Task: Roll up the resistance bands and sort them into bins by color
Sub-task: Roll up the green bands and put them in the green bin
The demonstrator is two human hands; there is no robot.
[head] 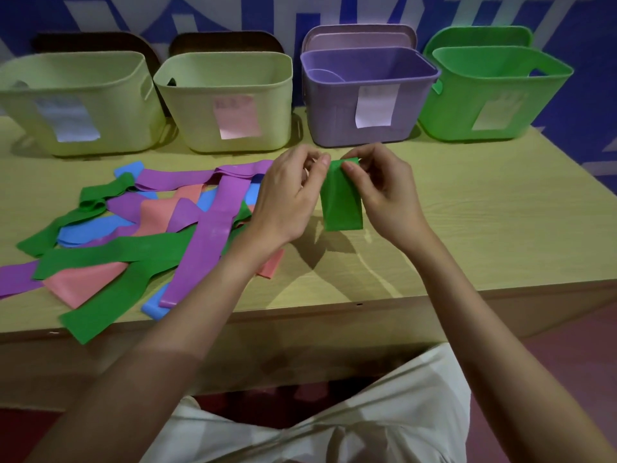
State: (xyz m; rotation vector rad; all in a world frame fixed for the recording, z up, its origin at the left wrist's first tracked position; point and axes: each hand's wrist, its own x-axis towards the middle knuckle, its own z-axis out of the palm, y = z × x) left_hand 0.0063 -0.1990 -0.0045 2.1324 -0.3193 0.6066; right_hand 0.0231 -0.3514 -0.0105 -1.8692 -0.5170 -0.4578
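A green resistance band (341, 202) hangs above the table's middle, its top end pinched from both sides. My left hand (289, 195) pinches the top left corner and my right hand (380, 192) pinches the top right. A loose pile of bands (140, 228) in green, purple, pink and blue lies on the table to the left. Along the back stand a green bin (494, 95) at the right, a purple bin (364, 98) beside it, and two pale yellow bins (227, 101) (76, 105) further left, each with a paper label.
The wooden table (467, 228) has its front edge close to my lap. Lids lean behind the purple and green bins. A blue patterned wall runs behind the bins. One green band (96, 315) hangs over the table's front edge.
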